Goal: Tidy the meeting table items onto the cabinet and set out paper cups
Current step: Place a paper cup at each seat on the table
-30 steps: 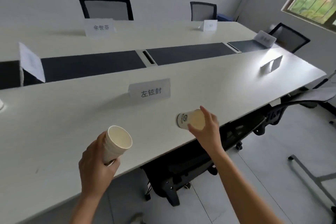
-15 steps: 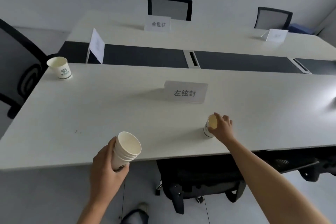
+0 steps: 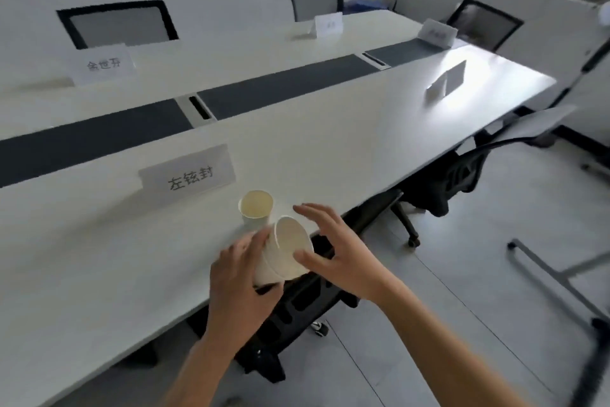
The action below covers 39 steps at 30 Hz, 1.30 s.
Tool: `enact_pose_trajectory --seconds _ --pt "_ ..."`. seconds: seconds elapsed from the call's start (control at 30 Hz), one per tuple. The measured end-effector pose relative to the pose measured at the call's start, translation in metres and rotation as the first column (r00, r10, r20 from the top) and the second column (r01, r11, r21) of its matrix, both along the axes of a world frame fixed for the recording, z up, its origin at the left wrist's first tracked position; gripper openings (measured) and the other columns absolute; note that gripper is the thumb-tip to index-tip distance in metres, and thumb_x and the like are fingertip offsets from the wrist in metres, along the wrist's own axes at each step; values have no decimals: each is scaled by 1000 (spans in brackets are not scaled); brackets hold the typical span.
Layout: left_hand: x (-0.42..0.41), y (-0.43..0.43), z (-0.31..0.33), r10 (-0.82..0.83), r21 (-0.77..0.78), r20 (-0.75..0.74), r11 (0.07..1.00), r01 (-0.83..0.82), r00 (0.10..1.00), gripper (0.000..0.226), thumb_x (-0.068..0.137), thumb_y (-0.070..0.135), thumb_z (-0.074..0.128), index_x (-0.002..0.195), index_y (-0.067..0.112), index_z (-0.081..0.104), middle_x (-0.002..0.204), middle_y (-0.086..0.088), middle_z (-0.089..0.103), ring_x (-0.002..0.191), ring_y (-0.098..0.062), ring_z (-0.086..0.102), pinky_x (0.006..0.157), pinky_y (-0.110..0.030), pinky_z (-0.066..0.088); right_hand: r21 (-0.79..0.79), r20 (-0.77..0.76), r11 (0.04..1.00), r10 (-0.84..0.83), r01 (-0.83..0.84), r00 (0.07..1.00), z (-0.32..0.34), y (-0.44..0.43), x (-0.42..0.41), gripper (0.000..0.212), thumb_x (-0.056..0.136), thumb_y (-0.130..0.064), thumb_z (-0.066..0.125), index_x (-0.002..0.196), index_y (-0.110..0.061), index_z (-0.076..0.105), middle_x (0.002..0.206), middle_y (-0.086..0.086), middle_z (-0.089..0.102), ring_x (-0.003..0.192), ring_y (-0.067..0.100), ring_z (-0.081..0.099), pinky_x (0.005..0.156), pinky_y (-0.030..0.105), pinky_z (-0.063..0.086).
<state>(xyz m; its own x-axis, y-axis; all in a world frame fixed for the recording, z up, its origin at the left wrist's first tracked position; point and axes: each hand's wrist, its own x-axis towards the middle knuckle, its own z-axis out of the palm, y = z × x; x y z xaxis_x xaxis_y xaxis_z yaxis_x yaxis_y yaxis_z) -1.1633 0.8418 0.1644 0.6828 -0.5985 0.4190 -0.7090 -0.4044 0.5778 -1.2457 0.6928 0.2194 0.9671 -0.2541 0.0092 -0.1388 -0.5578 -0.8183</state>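
Observation:
A single paper cup point(image 3: 255, 208) stands upright on the white meeting table point(image 3: 363, 142), just in front of the nearest name card point(image 3: 188, 177). My left hand point(image 3: 242, 281) grips a stack of paper cups point(image 3: 282, 253), tilted with its mouth toward the right, over the table's near edge. My right hand point(image 3: 336, 251) is at the stack's mouth with fingers spread, thumb touching the rim; it holds nothing.
More name cards point(image 3: 102, 65) point(image 3: 326, 24) point(image 3: 437, 33) point(image 3: 449, 79) stand along the table. A black office chair point(image 3: 297, 314) is tucked under the near edge below my hands, another point(image 3: 462, 172) to the right. Chairs point(image 3: 117, 23) line the far side.
My right hand let go of the single cup, which now stands on the table, and came back to the stack. My left hand brought the stack up over the table edge.

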Motion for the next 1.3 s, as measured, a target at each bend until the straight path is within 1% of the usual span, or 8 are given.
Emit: enact_pose_trajectory --seconds 0.1,0.2,0.33,0.47,0.67,0.77,0.9,1.3 --pt "-42 -56 -5 -233 0 -49 972 233 971 68 64 40 52 127 32 28 116 -6 61 103 -12 43 80 -34 38 29 -45 988 -152 153 987 -1 -31 -60 55 82 -35 61 132 -34 38 125 -22 38 119 -3 39 101 18 31" --pt "-80 -104 -15 -416 -27 -59 909 415 907 69 63 38 53 127 36 29 117 -3 60 104 -11 46 82 -34 38 38 -78 941 -331 335 940 -8 -62 -118 54 78 -32 65 128 -33 42 114 -26 42 107 -7 44 96 19 37" --pt "-132 -162 -25 -597 -39 -129 801 598 792 75 58 27 63 125 42 31 116 1 61 102 -17 54 84 -36 38 7 -102 824 -563 566 820 -18 -91 -185 61 68 -46 55 126 -34 43 122 -13 47 112 9 48 99 29 43" --pt "-174 -204 -40 -723 11 -122 685 729 680 84 51 18 65 125 42 31 109 2 63 93 -23 61 80 -38 41 57 -125 675 -726 736 676 -37 -107 -236 66 64 -46 53 127 -30 45 121 -9 52 110 6 51 99 27 44" --pt "-184 -242 -65 -756 107 -193 618 779 626 86 50 19 62 123 45 27 105 2 65 88 -24 63 76 -43 48 79 -193 659 -726 748 660 -67 -135 -251 72 61 -42 51 132 -28 39 119 -12 43 104 3 47 88 11 39" --pt "-180 -267 -73 -738 108 -329 590 800 589 82 54 22 59 120 55 23 103 20 54 89 -17 57 82 -42 46 70 -211 644 -737 762 643 -77 -161 -249 67 67 -33 53 133 -28 38 117 -16 40 101 -1 42 79 1 32" --pt "-179 -327 -77 -741 89 -402 553 828 538 80 53 38 52 114 72 14 100 34 41 91 -2 48 88 -34 41 110 -202 620 -751 777 629 -88 -220 -251 61 70 -34 56 130 -31 42 118 -16 45 100 -2 46 80 6 37" --pt "-209 -566 -65 -836 53 -231 500 864 498 79 54 19 62 122 47 32 106 10 62 89 -14 57 77 -39 48 176 -119 476 -858 862 499 -75 -432 -281 50 62 -50 50 109 -57 34 116 -25 44 105 -6 48 82 12 46"
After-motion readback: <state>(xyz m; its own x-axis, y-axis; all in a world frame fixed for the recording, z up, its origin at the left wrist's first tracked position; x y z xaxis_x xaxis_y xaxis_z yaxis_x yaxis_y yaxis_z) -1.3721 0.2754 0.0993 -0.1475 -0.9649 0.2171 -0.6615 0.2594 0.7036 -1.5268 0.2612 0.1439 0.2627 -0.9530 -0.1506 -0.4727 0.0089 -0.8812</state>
